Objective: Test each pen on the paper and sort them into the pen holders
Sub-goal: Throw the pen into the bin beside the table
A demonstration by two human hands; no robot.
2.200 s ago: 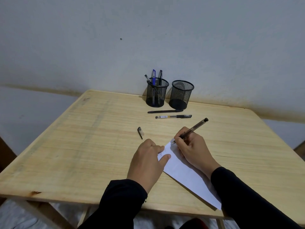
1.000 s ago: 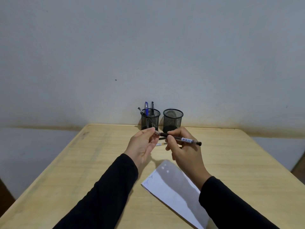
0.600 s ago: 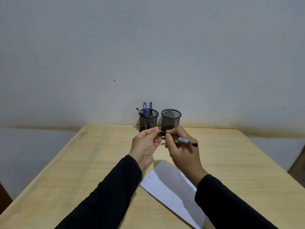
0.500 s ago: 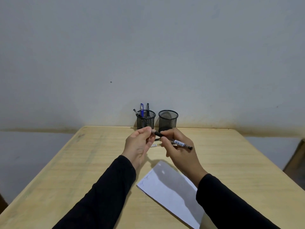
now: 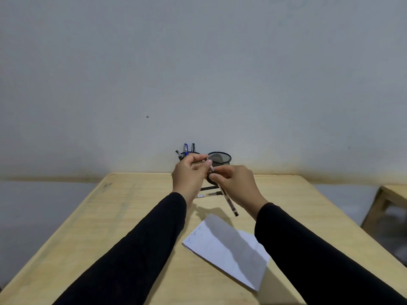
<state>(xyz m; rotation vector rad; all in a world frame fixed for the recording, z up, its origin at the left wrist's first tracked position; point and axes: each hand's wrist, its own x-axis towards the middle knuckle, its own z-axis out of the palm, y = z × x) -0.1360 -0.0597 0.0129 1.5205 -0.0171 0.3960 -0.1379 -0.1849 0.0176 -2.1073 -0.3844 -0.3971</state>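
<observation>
1. Black-capped and dark along its barrel, the pen (image 5: 224, 192) is held up above the surface, slanting from its far upper end down toward the near right.
2. The left hand (image 5: 189, 175) has its grip pinched together on the pen's upper end, thumb and fingertips curled around it.
3. The right hand (image 5: 236, 183) has its grip closed on the pen's middle, fingers curled over the barrel; the lower end sticks out free below that hand.
4. Both arms wear black sleeves (image 5: 141, 249).
5. Below the hands two more pens (image 5: 209, 194) lie flat on the wooden surface (image 5: 110, 216), one just beyond the other, both partly hidden by the hands.
6. At the far edge, against the wall, stand two black mesh holders side by side. The left holder (image 5: 184, 154) is mostly hidden behind the left hand and has several pens standing in it, one of them blue. The right holder (image 5: 220, 158) shows no pens above its rim.
7. Nearer, right of centre, a white sheet of paper (image 5: 229, 252) lies flat on the surface with small blue scribbles at its far left corner.
8. A second wooden piece of furniture (image 5: 387, 199) shows at the right edge.
</observation>
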